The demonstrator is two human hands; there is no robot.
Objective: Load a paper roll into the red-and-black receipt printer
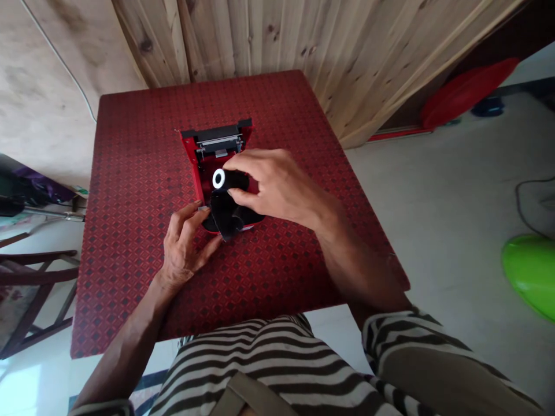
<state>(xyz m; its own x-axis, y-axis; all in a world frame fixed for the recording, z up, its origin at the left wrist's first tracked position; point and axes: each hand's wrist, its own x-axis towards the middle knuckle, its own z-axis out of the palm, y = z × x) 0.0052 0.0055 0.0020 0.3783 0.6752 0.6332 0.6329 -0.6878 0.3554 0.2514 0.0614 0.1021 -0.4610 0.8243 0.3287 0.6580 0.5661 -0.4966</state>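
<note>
A small red device (pixel 193 159) with its black lid (pixel 217 132) tipped open at the back stands on a table covered by a red patterned cloth (pixel 130 190). My right hand (pixel 273 185) grips a black roll with a white core (pixel 222 179) over the device's open bay. A strip of the black ribbon (pixel 225 216) hangs down from the roll toward the device's front. My left hand (pixel 184 245) rests at the front left corner of the device, fingers curled, thumb and fingertips touching the end of the black strip.
A wooden plank wall (pixel 260 34) rises behind the table. A dark wooden chair (pixel 30 289) stands at the left. On the floor to the right lie a red basin (pixel 463 92), a green object (pixel 531 271) and a cable (pixel 526 202).
</note>
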